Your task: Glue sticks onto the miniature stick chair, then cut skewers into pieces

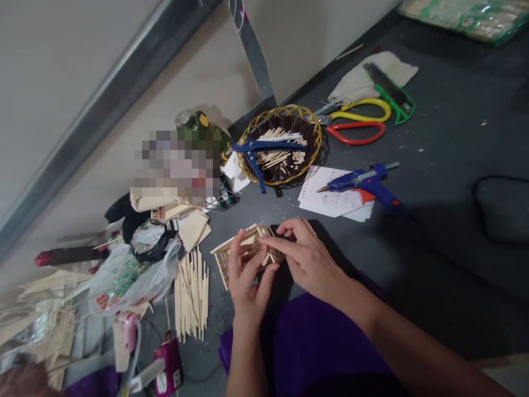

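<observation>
A small openwork model built of thin wooden sticks (223, 262) is held a little above the dark table. My left hand (250, 281) grips its near side, with the thumb at the right end and the fingers spread across the sticks. My right hand (309, 253) holds the model's right end; its index finger stretches over the top and touches the sticks there. Fingers of both hands hide part of the model. Left of my left hand lies a loose pile of thin round sticks (191, 298).
Beyond the hands stands a basket (317, 138) of short sticks, with a blue-handled cutter (258, 146) across it. To its right are a blue glue gun (367, 182) on papers (312, 190), red-and-yellow-handled cutters (357, 134) and a green knife (390, 94). Another person's hand (28, 380) shows at lower left.
</observation>
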A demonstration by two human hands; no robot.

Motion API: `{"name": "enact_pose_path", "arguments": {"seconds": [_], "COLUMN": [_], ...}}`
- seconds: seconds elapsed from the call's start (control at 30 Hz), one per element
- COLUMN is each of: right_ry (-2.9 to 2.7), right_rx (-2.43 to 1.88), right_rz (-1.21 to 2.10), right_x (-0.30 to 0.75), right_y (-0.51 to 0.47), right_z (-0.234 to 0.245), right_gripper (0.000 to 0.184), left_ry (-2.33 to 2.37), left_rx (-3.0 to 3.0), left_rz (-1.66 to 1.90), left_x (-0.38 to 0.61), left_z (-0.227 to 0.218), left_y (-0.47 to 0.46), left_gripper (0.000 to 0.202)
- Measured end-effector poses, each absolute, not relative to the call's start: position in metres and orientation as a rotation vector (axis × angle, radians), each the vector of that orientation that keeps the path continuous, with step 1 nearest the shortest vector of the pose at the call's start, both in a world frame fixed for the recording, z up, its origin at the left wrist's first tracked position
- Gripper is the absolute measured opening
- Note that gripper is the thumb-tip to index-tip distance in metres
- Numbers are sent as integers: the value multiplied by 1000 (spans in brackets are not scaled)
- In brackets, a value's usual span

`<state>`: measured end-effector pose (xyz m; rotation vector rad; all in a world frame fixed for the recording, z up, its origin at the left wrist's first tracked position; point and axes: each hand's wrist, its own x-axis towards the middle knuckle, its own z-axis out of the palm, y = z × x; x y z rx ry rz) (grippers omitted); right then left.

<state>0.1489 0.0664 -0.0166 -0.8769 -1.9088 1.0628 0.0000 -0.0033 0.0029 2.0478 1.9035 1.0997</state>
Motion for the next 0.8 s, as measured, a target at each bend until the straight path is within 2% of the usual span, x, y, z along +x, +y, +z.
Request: {"name": "enact_pose_path", "arguments": {"seconds": [0.5, 0.8], "right_ry": [-1885, -1880], "right_rx": [-839, -842], "right_rz": [1089, 1110], "right_x": [149, 149], "right_y": [68, 68], "right_z": [-19, -19], "right_gripper": [53, 52], "left_ry": [1930, 1930], "left_rx": [2037, 2044], "left_rz": [1089, 1095], "left_x": [1, 0], "left_z": [4, 3], "left_y": [-4, -5], "left_gripper": [35, 36]}}
